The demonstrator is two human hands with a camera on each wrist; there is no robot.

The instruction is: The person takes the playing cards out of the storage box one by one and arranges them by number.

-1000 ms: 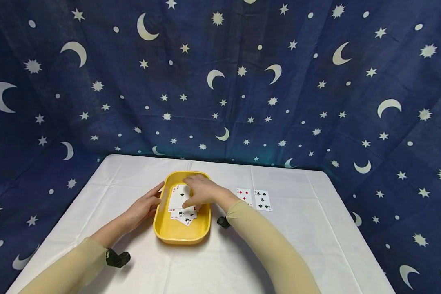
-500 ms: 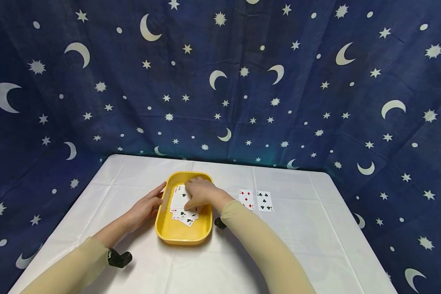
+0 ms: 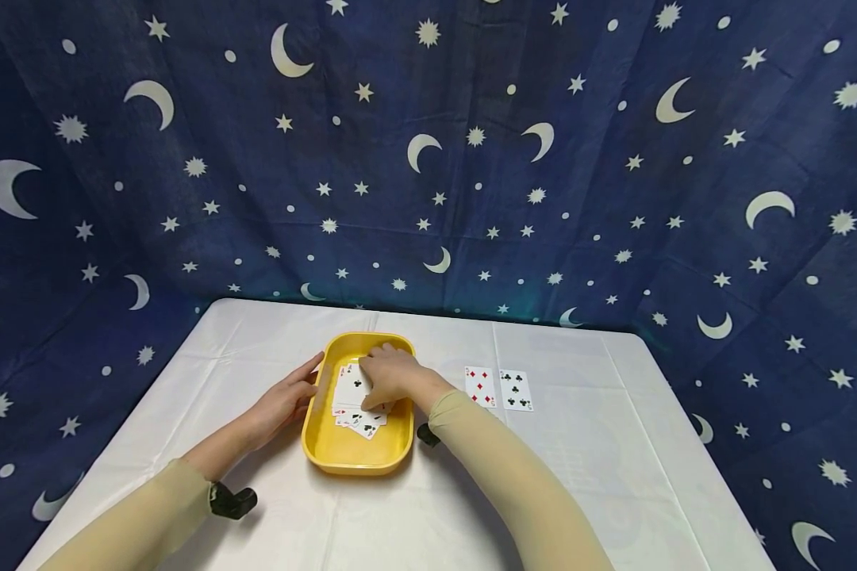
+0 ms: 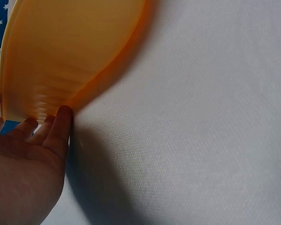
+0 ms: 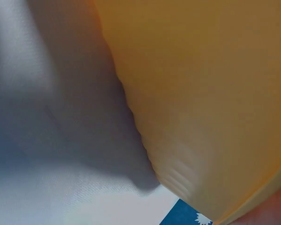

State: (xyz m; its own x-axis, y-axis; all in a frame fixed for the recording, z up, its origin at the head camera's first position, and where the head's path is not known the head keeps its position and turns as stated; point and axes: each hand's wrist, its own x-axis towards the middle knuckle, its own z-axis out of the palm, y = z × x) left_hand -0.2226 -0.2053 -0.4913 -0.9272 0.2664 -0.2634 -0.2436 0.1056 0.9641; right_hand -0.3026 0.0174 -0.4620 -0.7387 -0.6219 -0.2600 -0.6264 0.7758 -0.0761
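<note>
A yellow tray (image 3: 307,432) stands on the white-covered table, with a pile of face-up playing cards (image 3: 350,388) inside. An ace of clubs shows near the top of the pile; several more cards fan out below it. My left hand (image 3: 283,404) touches the tray's left outer wall with fairly straight fingers (image 4: 60,126), as the left wrist view also shows. Inside the tray, my right hand (image 3: 393,377) lies over the right part of the pile, thumb and fingers apart. Its fingertips and the cards beneath are hidden. The right wrist view mostly shows the tray's outer wall (image 5: 187,93).
Right of the tray, two face-up cards lie side by side: a diamonds card (image 3: 479,386) and a clubs card (image 3: 516,390). A white cloth (image 3: 586,444) covers the table. Behind it hangs a dark blue curtain (image 3: 371,151) with moons and stars.
My right hand has lowered onto the cards, and the pile has slid slightly toward me within the tray. The left hand stays at the tray's side. The head view has shifted a little.
</note>
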